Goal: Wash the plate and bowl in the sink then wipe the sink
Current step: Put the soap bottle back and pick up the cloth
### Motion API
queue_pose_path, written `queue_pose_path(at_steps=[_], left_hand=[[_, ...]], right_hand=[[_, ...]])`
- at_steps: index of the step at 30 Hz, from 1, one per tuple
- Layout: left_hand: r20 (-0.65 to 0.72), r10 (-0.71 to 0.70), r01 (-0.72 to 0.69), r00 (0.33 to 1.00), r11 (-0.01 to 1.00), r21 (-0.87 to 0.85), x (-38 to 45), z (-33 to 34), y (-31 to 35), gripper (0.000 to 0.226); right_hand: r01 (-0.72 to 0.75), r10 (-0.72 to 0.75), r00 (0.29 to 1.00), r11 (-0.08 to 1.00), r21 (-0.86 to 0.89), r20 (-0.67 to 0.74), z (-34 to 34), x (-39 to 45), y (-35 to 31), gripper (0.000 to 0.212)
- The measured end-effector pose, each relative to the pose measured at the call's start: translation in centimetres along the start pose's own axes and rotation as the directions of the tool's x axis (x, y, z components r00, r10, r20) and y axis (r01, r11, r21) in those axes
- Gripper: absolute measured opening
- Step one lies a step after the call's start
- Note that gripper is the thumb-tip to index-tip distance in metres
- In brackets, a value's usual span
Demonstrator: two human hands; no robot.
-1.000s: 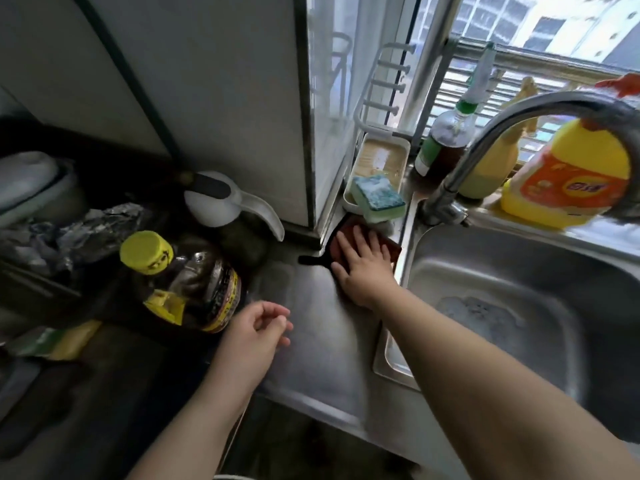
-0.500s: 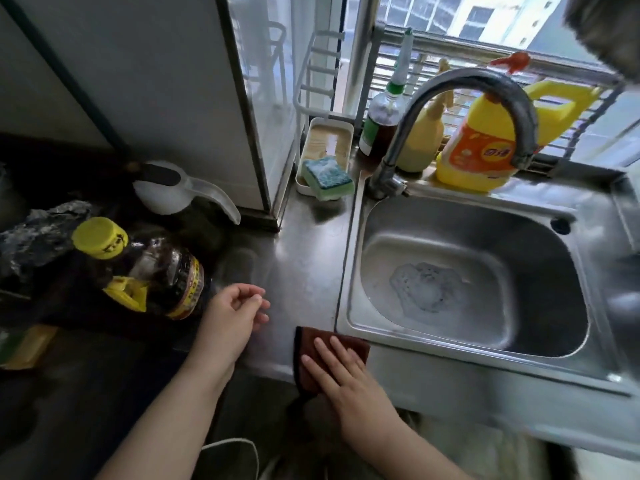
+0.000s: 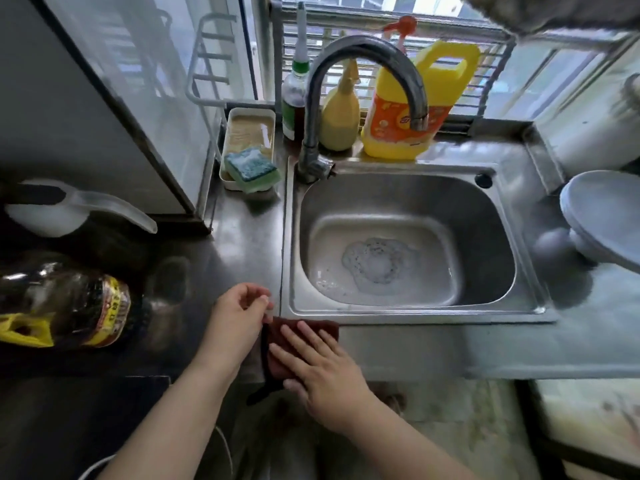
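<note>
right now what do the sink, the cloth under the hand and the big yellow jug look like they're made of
Sink: looks like stainless steel, brushed grey with soft reflections.
Cloth: seems a soft woven or microfibre fabric, matte dark red, draping limply over the counter edge.
Yellow jug: likely moulded plastic, glossy, with a formed handle and printed label.

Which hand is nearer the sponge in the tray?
Left. The left hand hovers at the counter edge below the sponge, beside the cloth. The right hand lies flat on that cloth, farther toward the camera.
</note>
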State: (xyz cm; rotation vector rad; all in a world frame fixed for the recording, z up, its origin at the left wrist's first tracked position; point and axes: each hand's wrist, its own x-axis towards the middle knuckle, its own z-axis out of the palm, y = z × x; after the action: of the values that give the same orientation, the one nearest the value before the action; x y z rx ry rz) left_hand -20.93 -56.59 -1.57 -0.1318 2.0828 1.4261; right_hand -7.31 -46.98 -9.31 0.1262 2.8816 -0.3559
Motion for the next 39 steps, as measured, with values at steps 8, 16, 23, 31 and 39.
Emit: queue_pose_path(at_steps=[8,16,23,31,39], left_hand=[[0.097,0.008,-0.021,0.995,0.991,0.129,0.0,5.3,1.0,0.018],[0.164,0.027,-0.053,0.986,0.986,0.156,-1.2,13.2,2.7,0.018],[0.174,0.093,-0.117,0.980,0.984,0.134,-1.1,21.1,5.2,0.023],[0.088,0.064,-0.073,0.994,0.993,0.095,-1.5,24.6,5.6,0.024],[-0.002,0.035,-0.035,0.999,0.997,0.062,-1.4,24.8,6.1,0.022]], right_hand=[[-0.491,0.492,0.870,0.871,0.031,-0.027,-1.7,-13.7,19.3,0.057],[-0.539,0.562,0.824,0.816,0.209,-0.071,0.5,-12.9,15.8,0.071],[-0.362,0.371,0.926,0.926,0.110,-0.074,-1.4,-16.9,24.6,0.055],[-0.574,0.612,0.790,0.750,0.330,-0.016,-3.8,-19.7,33.3,0.069],[-0.604,0.613,0.790,0.775,0.184,0.010,-6.8,-9.3,36.1,0.064]])
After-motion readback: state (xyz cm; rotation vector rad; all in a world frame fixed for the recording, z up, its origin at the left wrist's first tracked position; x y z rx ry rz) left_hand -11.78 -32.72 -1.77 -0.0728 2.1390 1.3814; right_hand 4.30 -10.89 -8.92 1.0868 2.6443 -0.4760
